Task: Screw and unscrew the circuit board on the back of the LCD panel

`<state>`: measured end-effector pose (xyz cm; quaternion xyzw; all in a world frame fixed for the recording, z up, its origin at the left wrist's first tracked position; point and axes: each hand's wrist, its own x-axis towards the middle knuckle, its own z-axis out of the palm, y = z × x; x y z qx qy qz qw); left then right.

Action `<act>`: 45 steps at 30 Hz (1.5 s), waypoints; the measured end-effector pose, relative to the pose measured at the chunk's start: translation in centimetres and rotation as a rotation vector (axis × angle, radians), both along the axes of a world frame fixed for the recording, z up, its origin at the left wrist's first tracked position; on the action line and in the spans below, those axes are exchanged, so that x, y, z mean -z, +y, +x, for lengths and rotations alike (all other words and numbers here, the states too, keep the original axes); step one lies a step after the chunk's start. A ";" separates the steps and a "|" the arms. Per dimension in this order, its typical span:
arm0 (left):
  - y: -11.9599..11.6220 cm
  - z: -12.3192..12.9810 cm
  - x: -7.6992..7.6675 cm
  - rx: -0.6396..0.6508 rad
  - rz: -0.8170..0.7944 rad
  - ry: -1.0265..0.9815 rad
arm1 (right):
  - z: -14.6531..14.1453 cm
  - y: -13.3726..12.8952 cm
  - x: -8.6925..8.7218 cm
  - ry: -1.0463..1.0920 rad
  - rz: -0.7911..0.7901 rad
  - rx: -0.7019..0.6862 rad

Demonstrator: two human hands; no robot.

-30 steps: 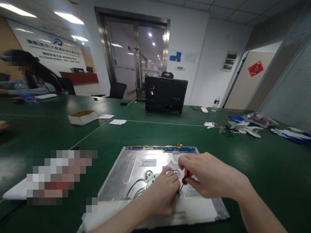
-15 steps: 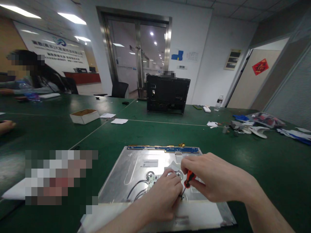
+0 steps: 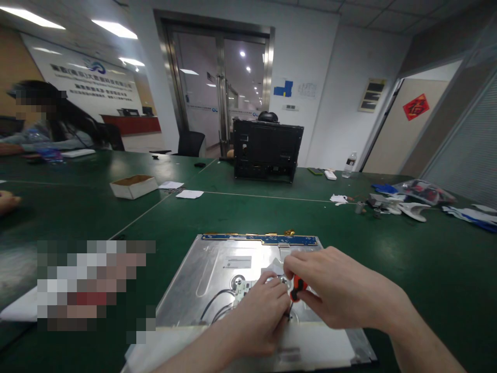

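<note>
A flat metal-backed display panel (image 3: 182,295) lies on the table in front of me. My right hand (image 3: 334,285) is closed around the red and black handle of a screwdriver (image 3: 297,288), whose thin shaft slants down to the panel beside my left fingers. My left hand (image 3: 266,305) rests on the panel with its fingers bent together by the screwdriver tip; whatever they pinch is hidden. Partly under that hand sits a small pale circuit board (image 3: 241,291), with black cables (image 3: 212,303) curving off to the left. Along the panel's far edge runs a blue circuit strip (image 3: 244,239).
A black monitor chassis (image 3: 267,150) stands across the green table (image 3: 155,223). An open cardboard box (image 3: 134,190) is at left, beside paper sheets. Bottle (image 3: 350,165), bags and loose parts lie at right. Another person (image 3: 66,124) sits far left; a blurred patch covers the near left.
My right hand and the screwdriver have shifted slightly left and down, with the handle turned a little. My left hand stays on the panel.
</note>
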<state>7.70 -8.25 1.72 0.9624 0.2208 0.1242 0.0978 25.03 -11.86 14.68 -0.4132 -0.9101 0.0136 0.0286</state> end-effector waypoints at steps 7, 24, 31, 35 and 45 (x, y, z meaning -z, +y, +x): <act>0.0 0.0 0.1 0.009 -0.006 -0.027 | -0.4 0.6 0.2 -0.064 0.051 0.075; -0.1 0.1 -0.2 -0.012 0.002 -0.042 | -1.1 0.1 0.2 -0.064 0.042 0.047; -0.1 0.2 -0.4 0.004 0.003 -0.024 | -0.7 -0.5 0.1 -0.024 -0.015 -0.088; -0.2 0.1 -0.3 -0.007 0.017 -0.027 | -0.9 0.0 0.4 -0.061 0.035 0.025; -0.1 0.1 0.0 -0.003 0.009 -0.004 | -0.5 -0.6 0.0 -0.020 -0.013 -0.044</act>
